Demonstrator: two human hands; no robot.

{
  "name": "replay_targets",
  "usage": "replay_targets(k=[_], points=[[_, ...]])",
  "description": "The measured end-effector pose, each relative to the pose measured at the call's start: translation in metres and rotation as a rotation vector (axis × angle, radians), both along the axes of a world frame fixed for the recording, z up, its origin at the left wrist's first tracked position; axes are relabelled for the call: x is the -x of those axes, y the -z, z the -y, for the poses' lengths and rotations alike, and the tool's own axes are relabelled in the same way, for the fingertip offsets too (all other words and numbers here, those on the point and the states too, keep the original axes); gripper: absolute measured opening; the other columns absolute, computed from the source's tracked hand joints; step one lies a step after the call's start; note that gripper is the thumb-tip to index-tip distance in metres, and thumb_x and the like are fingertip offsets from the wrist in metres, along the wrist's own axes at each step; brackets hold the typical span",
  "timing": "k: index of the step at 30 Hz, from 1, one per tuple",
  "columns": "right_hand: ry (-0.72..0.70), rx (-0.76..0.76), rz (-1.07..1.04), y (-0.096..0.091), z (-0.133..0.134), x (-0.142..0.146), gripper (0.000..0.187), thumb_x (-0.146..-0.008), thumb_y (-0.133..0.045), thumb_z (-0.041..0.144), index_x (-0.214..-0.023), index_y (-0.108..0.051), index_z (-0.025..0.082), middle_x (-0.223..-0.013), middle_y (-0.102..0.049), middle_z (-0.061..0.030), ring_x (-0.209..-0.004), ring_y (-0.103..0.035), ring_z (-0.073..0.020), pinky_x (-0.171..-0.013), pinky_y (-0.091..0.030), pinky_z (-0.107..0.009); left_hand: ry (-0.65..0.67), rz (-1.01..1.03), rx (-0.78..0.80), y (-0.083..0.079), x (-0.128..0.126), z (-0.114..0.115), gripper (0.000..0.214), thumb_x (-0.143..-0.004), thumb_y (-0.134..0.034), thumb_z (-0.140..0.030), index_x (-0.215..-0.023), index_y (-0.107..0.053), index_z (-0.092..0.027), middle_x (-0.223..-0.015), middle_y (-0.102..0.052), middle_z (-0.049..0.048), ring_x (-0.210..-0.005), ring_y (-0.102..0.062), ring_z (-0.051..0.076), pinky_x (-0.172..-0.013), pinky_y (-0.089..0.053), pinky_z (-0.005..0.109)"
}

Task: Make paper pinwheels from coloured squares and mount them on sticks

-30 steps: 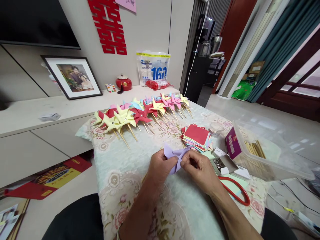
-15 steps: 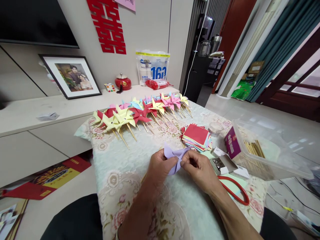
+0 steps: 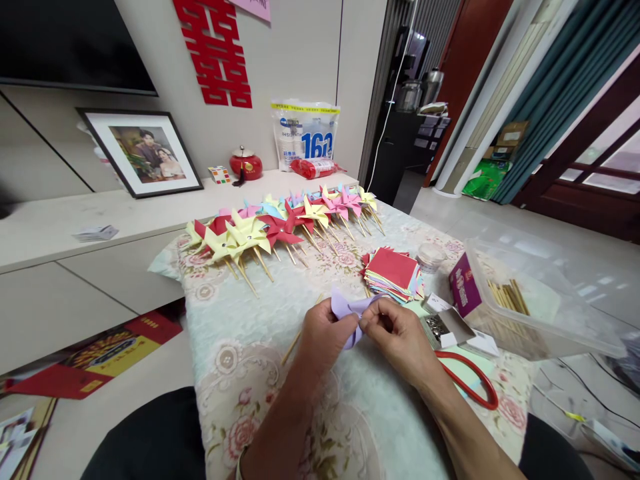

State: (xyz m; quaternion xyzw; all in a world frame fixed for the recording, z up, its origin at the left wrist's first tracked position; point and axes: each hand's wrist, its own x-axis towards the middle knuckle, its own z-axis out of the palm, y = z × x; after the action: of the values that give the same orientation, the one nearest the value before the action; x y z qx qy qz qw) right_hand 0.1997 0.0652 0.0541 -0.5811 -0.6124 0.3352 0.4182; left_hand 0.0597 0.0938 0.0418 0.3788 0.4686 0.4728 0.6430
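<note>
while under pinwheels (image 3: 283, 231), tablecloth (image 3: 235, 307) beside cabinet (image 3: 115, 267)

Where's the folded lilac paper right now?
In the head view, the folded lilac paper is slightly right of and below centre, held by the left hand and right hand, nearer the person than the red-topped stack of square paper.

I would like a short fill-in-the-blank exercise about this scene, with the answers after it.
1. The folded paper piece held by the left hand and right hand is ____.
2. The top sheet of the paper stack is ____.
3. Thin tan ____ lie inside the clear plastic box.

Missing words: purple; red; sticks.
</note>
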Motion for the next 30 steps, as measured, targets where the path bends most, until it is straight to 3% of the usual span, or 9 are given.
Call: replay_targets(k=[5, 10, 23, 30], points=[[-0.043, 0.078, -0.125, -0.0046, 0.0012, -0.0005, 0.015, -0.079, -0.063, 0.033, -0.071, -0.060, 0.021, -0.062, -0.054, 0.0030, -0.055, -0.046, -0.0127, -0.053, -0.035, -0.025, 0.001, 0.133, 0.011, -0.0087, 0.0048, 0.0059, 0.028, -0.063, -0.073, -0.023, -0.088, -0.075, -0.011, -0.073, -0.073, 0.0035, -0.066, -0.063, 0.018, -0.064, -0.049, 0.027], [-0.101, 0.212, -0.303, -0.0069, 0.0028, 0.0008, 0.017, -0.077, -0.064, 0.037, -0.074, -0.058, 0.021, -0.056, -0.053, 0.0053, -0.046, -0.045, -0.0109, -0.048, -0.032, -0.025, -0.044, 0.129, 0.004, -0.0079, 0.0057, 0.0064, 0.032, -0.062, -0.074, -0.023, -0.091, -0.075, -0.010, -0.072, -0.073, 0.0037, -0.066, -0.063, 0.019, -0.066, -0.049, 0.028], [-0.159, 0.133, -0.274, -0.0065, 0.0023, -0.0003, 0.019, -0.079, -0.070, 0.036, -0.073, -0.062, 0.020, -0.055, -0.041, 0.0073, -0.052, -0.034, -0.0107, -0.051, -0.026, -0.026, -0.072, 0.083, -0.038, -0.0049, 0.0028, 0.0059, 0.023, -0.064, -0.072, -0.020, -0.085, -0.074, -0.011, -0.074, -0.071, 0.0013, -0.067, -0.060, 0.016, -0.065, -0.047, 0.025], [-0.175, 0.119, -0.332, -0.0067, 0.0015, 0.0013, 0.018, -0.077, -0.072, 0.036, -0.082, -0.070, 0.019, -0.059, -0.047, 0.0056, -0.054, -0.037, -0.0105, -0.051, -0.028, -0.025, -0.077, 0.070, -0.047, -0.0057, 0.0022, 0.0067, 0.020, -0.064, -0.072, -0.021, -0.081, -0.075, -0.011, -0.073, -0.073, 0.0028, -0.066, -0.062, 0.017, -0.064, -0.048, 0.025]])
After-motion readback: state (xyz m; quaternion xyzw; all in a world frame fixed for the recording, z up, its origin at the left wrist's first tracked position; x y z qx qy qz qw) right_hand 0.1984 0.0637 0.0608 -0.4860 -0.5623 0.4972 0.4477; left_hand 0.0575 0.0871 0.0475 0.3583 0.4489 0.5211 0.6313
